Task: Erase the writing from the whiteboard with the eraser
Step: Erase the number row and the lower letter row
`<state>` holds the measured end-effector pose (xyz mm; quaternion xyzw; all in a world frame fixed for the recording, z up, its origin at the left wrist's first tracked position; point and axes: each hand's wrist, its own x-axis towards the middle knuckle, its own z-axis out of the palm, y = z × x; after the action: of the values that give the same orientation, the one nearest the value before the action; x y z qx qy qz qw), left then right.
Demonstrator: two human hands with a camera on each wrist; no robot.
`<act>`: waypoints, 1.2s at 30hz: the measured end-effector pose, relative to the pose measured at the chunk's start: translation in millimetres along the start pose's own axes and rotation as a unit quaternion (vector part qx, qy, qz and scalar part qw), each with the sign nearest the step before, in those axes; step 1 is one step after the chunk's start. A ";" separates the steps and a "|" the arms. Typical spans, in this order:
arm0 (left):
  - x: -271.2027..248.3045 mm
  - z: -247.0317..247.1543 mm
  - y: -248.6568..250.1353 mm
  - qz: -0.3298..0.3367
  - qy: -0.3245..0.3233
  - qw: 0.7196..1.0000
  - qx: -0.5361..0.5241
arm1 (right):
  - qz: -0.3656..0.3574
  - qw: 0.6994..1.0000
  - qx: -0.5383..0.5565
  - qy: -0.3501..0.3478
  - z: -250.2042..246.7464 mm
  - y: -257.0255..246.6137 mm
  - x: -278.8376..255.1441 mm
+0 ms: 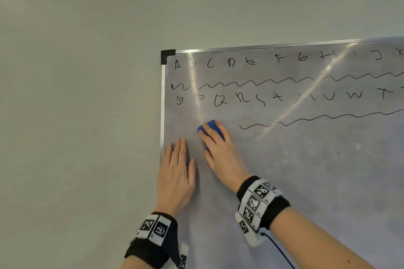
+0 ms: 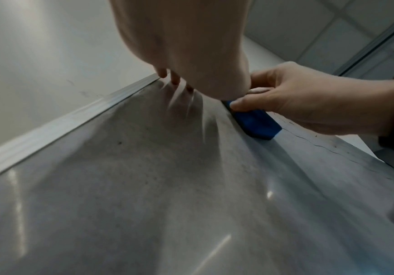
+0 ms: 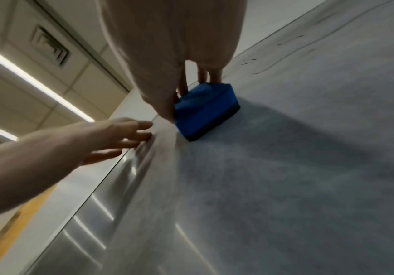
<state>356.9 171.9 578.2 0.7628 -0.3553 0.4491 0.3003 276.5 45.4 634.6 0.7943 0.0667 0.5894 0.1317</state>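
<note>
A wall-mounted whiteboard carries black writing: two rows of letters, each with a wavy line under it. The lower wavy line starts only right of the eraser. My right hand grips a blue eraser and holds it against the board below the second letter row; the same eraser shows in the right wrist view and again in the left wrist view. Flat on the board near its left frame lies my left hand, fingers straight, holding nothing.
The board's metal frame with a black corner cap borders a bare pale wall on the left. The lower board surface is smudged grey. Ceiling panels and strip lights show in the right wrist view.
</note>
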 end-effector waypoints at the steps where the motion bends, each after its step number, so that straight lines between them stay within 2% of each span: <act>1: 0.8 -2.6 0.5 -0.002 0.001 1.000 0.006 | -0.009 1.000 -0.005 -0.003 -2.8 6.5 -2.0; 3: 2.8 -8.7 2.5 -0.009 0.001 1.000 0.016 | 0.014 1.000 0.002 0.005 -10.1 25.6 -17.7; 7: 12.5 -20.7 10.4 -0.004 0.003 0.999 0.033 | 0.160 0.986 0.017 0.049 -20.3 50.4 -44.0; 9: 23.2 -23.6 17.0 0.017 0.010 0.999 0.025 | 0.134 0.990 -0.001 0.049 -12.2 40.7 -34.3; 11: 38.6 -23.7 26.5 0.032 0.005 0.999 -0.007 | 0.067 0.998 0.007 0.014 -1.9 29.1 -19.4; 14: 59.7 -15.4 42.5 0.039 -0.026 0.997 -0.061 | 0.026 0.999 0.028 -0.033 -7.4 30.7 -12.3; 17: 63.2 -4.7 51.1 0.033 -0.040 0.997 -0.051 | 0.019 1.000 -0.002 0.001 -29.6 65.7 -33.2; 20: 62.6 -0.2 51.8 0.030 -0.037 0.998 -0.030 | 0.129 0.991 -0.009 0.042 -50.5 105.7 -61.6; 22: 63.5 0.8 52.3 0.033 -0.030 0.999 -0.028 | 0.182 0.981 -0.017 0.071 -48.5 105.7 -65.6; 24: 63.8 1.3 52.8 0.037 -0.022 0.999 -0.024 | 0.167 0.983 -0.026 0.072 -35.9 88.5 -58.0; 27: 63.0 3.1 52.1 0.039 -0.013 0.999 -0.014 | 0.086 0.996 -0.029 -0.004 -14.5 60.9 -48.2; 29: 63.0 3.5 51.6 0.039 -0.014 0.999 -0.006 | 0.027 0.999 -0.032 -0.019 -20.9 65.2 -45.5; 31: 63.4 2.4 51.2 0.040 -0.018 0.999 0.001 | -0.003 0.999 -0.042 0.000 -35.0 84.5 -52.4; 32: 63.9 1.5 50.9 0.040 -0.021 0.999 0.002 | 0.016 0.999 -0.040 0.014 -42.9 96.3 -59.3; 34: 64.2 0.7 50.3 0.040 -0.027 0.999 0.001 | 0.109 0.993 -0.029 0.048 -56.4 114.9 -73.1; 36: 63.1 0.9 52.0 0.039 -0.030 0.999 -0.002 | 0.188 0.978 -0.028 0.087 -54.2 111.6 -75.0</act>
<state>336.8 124.5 641.8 0.7608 -0.3947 0.4366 0.2734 197.1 -73.8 612.6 0.7346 -0.0890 0.6717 0.0343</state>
